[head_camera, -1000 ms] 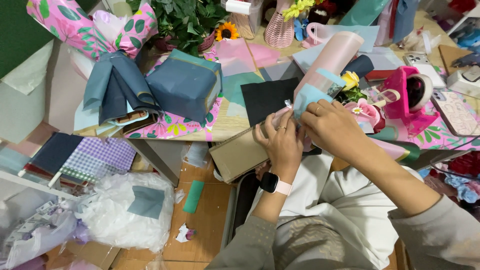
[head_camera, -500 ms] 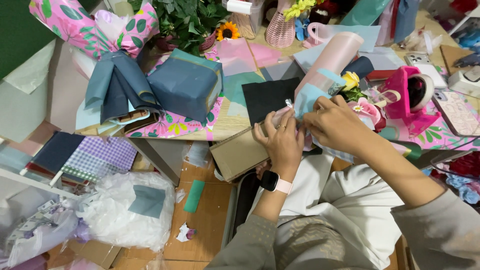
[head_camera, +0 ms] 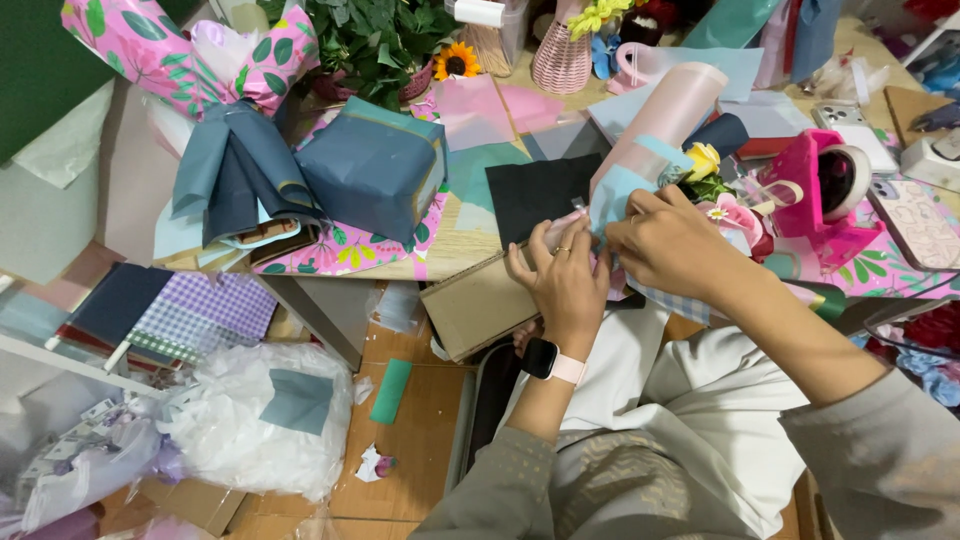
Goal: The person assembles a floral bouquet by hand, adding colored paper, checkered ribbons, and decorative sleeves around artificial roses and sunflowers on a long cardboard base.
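Lying at the near edge of a cluttered wooden worktable [head_camera: 470, 245], a pink-and-light-blue paper-wrapped flower bouquet [head_camera: 640, 150] is being pinched by both hands: the left hand [head_camera: 565, 280] is gripping its lower wrap while the right hand [head_camera: 670, 240] is pressing alongside; a pink tape dispenser [head_camera: 825, 190] is sitting nearby.

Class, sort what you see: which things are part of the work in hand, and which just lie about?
In hand: left hand, right hand, light blue paper, pink roll.
Lying about: tape dispenser, blue wrapped box, sunflower, phone.
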